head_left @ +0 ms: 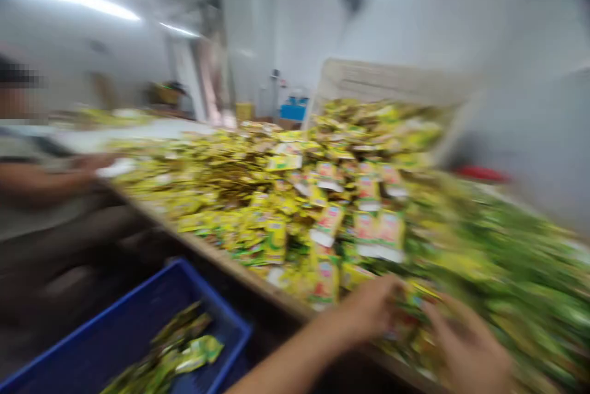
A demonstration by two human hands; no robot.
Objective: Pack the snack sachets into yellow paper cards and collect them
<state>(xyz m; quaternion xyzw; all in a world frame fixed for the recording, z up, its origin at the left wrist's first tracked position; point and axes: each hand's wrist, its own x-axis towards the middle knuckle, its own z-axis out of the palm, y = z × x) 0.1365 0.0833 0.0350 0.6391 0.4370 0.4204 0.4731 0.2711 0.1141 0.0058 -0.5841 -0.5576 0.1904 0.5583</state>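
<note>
A large heap of yellow and green packets [276,197] covers the table [216,259]. My left hand [373,308] is at the heap's near edge, fingers bent against several packets; blur hides its fingertips. Just to its right, my right hand [470,338] has its thumb and fingers around some small yellow packets [421,289]. Both hands are close together, low on the right of the view. Motion smears the packets between them, so their number cannot be made out.
A blue crate [184,283] with some packets inside stands below the table edge at lower left. A tipped white crate [382,77] spills packets at the back. One person [46,185] sits at the left, a hand at the table. Something red [482,173] lies behind the heap.
</note>
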